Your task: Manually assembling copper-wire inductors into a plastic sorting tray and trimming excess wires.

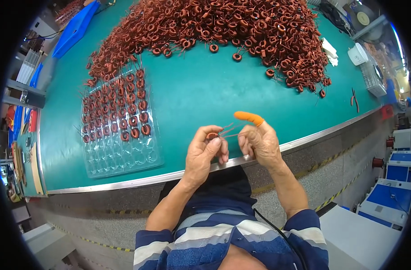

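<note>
Between the thumb and fingers of my left hand (pixel 202 155) is a small toroidal coil (pixel 212 135) wound with copper-coloured wire. Its thin wire leads (pixel 230 131) stick out to the right. My right hand (pixel 263 145) is closed at the end of a lead, thumb against the curled fingers, while its index finger, in an orange finger cot (pixel 248 118), stretches out to the left above. Both hands are over the table's near edge. To their left lies a clear plastic tray (pixel 124 168), its far rows filled with similar coils and its near pockets bare.
A big heap of copper coils (pixel 223 22) covers the far part of the green table (pixel 205 90). Red-handled pliers (pixel 354 100) lie at the right, near a white container (pixel 358 54) and a white cloth (pixel 330 51). A blue bin (pixel 77 28) stands far left.
</note>
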`<state>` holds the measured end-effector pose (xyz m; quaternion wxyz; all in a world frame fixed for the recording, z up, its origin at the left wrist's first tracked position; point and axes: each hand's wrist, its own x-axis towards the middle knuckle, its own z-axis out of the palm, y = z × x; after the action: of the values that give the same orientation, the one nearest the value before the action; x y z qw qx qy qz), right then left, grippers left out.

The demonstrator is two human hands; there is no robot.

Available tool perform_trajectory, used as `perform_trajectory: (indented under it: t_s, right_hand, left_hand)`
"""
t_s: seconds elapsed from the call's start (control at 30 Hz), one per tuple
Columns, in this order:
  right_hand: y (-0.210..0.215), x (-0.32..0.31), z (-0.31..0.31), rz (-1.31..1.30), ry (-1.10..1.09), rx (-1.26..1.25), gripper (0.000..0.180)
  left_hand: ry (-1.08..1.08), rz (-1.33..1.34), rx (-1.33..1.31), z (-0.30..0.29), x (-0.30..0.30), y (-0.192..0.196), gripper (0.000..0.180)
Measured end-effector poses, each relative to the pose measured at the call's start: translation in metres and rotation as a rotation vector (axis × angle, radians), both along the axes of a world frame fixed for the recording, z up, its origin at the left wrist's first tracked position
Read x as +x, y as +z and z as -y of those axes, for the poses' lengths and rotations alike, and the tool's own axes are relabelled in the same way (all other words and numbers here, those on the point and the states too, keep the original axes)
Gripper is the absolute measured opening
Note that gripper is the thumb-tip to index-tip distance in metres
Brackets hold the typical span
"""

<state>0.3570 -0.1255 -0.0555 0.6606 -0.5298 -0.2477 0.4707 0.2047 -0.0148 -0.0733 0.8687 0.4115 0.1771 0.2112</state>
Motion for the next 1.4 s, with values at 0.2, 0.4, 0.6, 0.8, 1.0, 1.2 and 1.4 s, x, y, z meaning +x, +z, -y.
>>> perform_trajectory:
  t_s: [0.2,0.4,0.6,0.8,1.0,1.2,1.4]
  right_hand:
    - [-0.008,-0.002,0.001,-0.116,0.046,0.241,0.076]
    - [-0.007,-0.003,-0.001,0.614,-0.048,0.187,0.039]
    - [0.015,-0.015,-0.008,0.3,-0.147,-0.032,0.02]
    - [0.002,-0.014,-0.009,0.209,-0.125,-0.066,0.021]
    - [-0.003,-0.014,-0.009,0.156,-0.084,-0.058,0.022]
    - [0.0,-0.025,-0.001,0.274,-0.313,-0.081,0.032]
    - [0.007,-0.05,-0.004,0.357,-0.232,-0.064,0.024]
  left_hand:
    - [-0.057,0.094,-0.279,0.0,0.002,0.011,0.029]
    - [-0.139,0.098,-0.324,-0.002,0.007,0.014,0.036]
    - [-0.227,-0.131,0.0,0.003,0.002,0.008,0.041]
    - [-0.116,-0.222,0.461,0.009,-0.003,0.009,0.026]
    - [-0.071,-0.205,0.372,0.01,-0.005,0.007,0.023]
    - [-0.04,-0.149,0.295,0.009,-0.006,0.001,0.025]
    - [0.029,-0.138,0.539,0.01,-0.019,-0.007,0.017]
